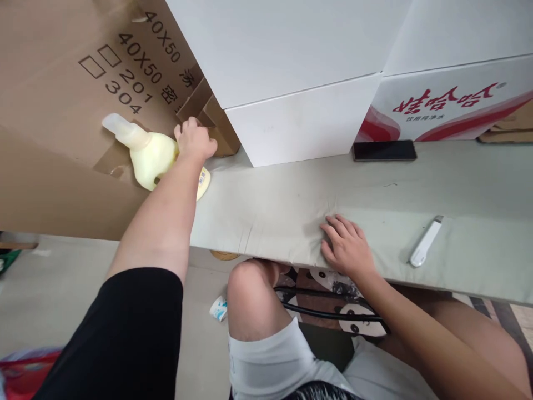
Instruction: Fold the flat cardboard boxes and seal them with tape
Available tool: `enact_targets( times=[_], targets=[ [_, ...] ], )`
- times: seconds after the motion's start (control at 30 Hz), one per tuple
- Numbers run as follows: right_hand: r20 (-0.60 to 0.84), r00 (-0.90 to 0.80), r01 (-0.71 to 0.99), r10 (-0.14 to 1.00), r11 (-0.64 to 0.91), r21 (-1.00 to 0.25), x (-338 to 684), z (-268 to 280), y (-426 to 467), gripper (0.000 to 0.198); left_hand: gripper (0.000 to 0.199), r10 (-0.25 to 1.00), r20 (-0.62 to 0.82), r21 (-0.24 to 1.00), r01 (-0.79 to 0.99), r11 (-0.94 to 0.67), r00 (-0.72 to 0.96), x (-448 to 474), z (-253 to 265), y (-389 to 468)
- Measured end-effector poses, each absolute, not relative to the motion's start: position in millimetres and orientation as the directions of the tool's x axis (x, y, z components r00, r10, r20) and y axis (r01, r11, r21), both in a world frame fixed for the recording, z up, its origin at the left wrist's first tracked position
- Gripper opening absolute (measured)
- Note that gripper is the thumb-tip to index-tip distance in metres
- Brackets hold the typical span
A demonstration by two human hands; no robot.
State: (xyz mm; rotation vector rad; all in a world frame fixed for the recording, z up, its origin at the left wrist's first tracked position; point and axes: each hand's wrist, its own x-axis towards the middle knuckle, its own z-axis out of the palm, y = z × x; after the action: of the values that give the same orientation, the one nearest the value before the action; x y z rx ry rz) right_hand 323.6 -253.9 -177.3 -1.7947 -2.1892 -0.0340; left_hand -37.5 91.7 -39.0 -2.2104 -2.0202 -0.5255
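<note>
My left hand is stretched past a pale yellow bottle to the edge of a small brown cardboard box. Its fingers are curled, and their tips are hidden, so what they grip does not show. The bottle has a translucent cap and stands against a large carton; my forearm covers part of it. On the pale green cloth of the table, my right hand rests near the front edge with its fingers spread and nothing in it. To its right lies a white utility knife.
A large brown carton with printed sizes rises at the left. White boxes stand along the back, one with red printing. A black phone lies before them. My knees are under the table's front edge.
</note>
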Motion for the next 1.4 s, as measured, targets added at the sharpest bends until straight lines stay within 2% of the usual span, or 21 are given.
enact_targets(
  times=[0.07,0.1,0.17,0.3,0.37,0.5,0.6,0.83,1.1,1.4],
  targets=[
    [0.236,-0.165,0.960,0.958,0.211,-0.183,324,-176,-254,0.036,0.080,0.945,0.313,0.133,0.981,-0.142,0.094,-30,-40,81],
    [0.231,-0.162,0.960,0.960,0.207,-0.188,324,-176,-254,0.036,0.080,0.946,0.306,0.114,0.982,-0.153,0.111,-27,-39,74],
    [0.220,-0.152,0.959,0.964,0.198,-0.204,323,-175,-253,0.036,0.072,0.942,0.299,0.088,0.979,-0.184,0.151,-22,-35,60],
    [0.187,-0.134,0.951,0.973,0.179,-0.251,323,-173,-251,0.036,0.043,0.926,0.276,0.040,0.960,-0.278,0.257,-14,-21,35],
    [0.177,-0.131,0.948,0.975,0.175,-0.267,323,-173,-250,0.037,0.038,0.909,0.248,-0.003,0.939,-0.344,0.334,-9,-16,23],
    [0.177,-0.132,0.942,0.975,0.179,-0.282,323,-172,-251,0.038,0.045,0.849,0.220,-0.032,0.874,-0.485,0.480,2,-8,-6],
    [0.187,-0.133,0.941,0.973,0.183,-0.283,323,-172,-251,0.039,0.046,0.832,0.221,-0.035,0.857,-0.514,0.508,10,-7,-32],
    [0.181,-0.148,0.947,0.972,0.192,-0.259,322,-171,-251,0.039,0.049,0.753,0.220,-0.163,0.784,-0.599,0.620,18,-10,-95],
    [0.153,-0.129,0.945,0.980,0.169,-0.280,322,-170,-251,0.040,0.044,0.660,0.239,-0.142,0.698,-0.702,0.713,36,0,-165],
    [0.154,-0.134,0.944,0.979,0.174,-0.281,322,-168,-252,0.040,0.034,0.403,0.395,-0.086,0.471,-0.878,0.825,90,4,-237]
  ],
)
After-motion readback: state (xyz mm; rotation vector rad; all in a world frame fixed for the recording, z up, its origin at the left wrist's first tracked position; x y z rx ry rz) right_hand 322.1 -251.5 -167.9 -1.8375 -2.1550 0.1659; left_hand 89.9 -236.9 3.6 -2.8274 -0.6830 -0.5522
